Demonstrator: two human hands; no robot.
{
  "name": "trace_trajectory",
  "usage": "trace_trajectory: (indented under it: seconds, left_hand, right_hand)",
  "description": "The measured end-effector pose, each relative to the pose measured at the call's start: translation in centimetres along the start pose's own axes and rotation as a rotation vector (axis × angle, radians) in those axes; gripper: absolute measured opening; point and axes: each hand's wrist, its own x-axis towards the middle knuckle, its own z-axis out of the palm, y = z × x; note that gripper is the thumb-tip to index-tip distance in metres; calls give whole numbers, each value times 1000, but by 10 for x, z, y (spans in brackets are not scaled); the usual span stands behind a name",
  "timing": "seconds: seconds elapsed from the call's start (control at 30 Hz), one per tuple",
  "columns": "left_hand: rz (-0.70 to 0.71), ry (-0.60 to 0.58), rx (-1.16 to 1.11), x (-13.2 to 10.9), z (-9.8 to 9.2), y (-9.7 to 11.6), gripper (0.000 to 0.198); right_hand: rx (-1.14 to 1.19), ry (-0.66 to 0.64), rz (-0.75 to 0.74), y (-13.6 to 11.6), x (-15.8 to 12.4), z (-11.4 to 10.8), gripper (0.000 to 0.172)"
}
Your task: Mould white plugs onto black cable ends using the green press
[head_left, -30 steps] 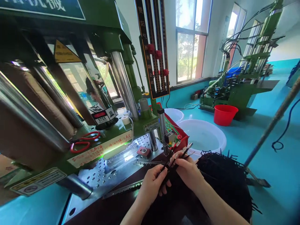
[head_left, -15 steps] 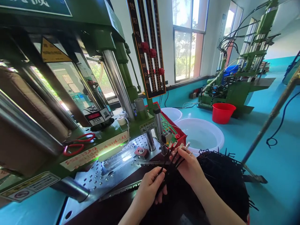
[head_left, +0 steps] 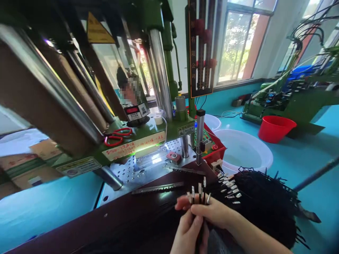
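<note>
In the head view I hold a small bunch of black cables with silvery metal connectors sticking up at their tips. My left hand is closed round the cables below the connectors. Just above it, my right hand grips the same bunch, its thumb across the front and its fingertips behind. More cables with silvery connectors lie beside my right hand, at the edge of a big black cable heap. Two slim metal strips, one of them a toothed bar, lie on the dark tabletop beyond my hands.
A green press stands ahead, with red-handled scissors on its ledge and a perforated metal plate below. To its right are a red control box, a white tub and a red bucket. Another green machine stands far right.
The view has swung left and down. My hands have drawn together on the bunch, whose connectors now point upward. The pile of silvery connectors by the heap has come into sight.
</note>
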Motion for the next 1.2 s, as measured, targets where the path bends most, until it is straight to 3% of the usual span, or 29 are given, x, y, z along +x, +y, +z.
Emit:
trace_trajectory:
  seconds: [0.07, 0.13, 0.27, 0.53, 0.63, 0.7, 0.8, 0.9, 1.07, 1.2]
  left_hand:
    - [31, 32, 44, 3, 2, 1, 40]
    - [32, -6, 59, 5, 4, 4, 39]
    - [48, 2, 0, 7, 9, 14, 38]
    - [112, 70, -92, 12, 12, 18, 42]
    - [121, 109, -73, 7, 4, 18, 45]
    - [141, 177, -73, -1, -6, 24, 46]
    - [257, 334, -87, -13, -31, 38, 42]
    - [352, 469, -72, -22, -56, 48, 39]
    - [333, 519, -30, -27, -73, 46, 37]
    - [324, 461, -70, -26, -67, 42, 38]
  right_hand:
    - [73, 69, -92, -11, 12, -9, 46]
    - [-46, 90, -163, -28, 25, -19, 46]
    - [-580, -121, 29, -51, 37, -23, 36]
    - [-898, -330, -5, -38, 29, -6, 48]
    - [-859, -410, -6, -30, 39, -10, 54]
    - [-849, -336, -35, -19, 54, -14, 48]
    - [-1269, -111, -61, 6, 78, -15, 43]
    - [-1569, -44, -1, 27, 97, -8, 33]
    - [-1576, -95, 101, 22, 107, -1, 18]
    - [-1446, -110, 190, 7, 81, -8, 12]
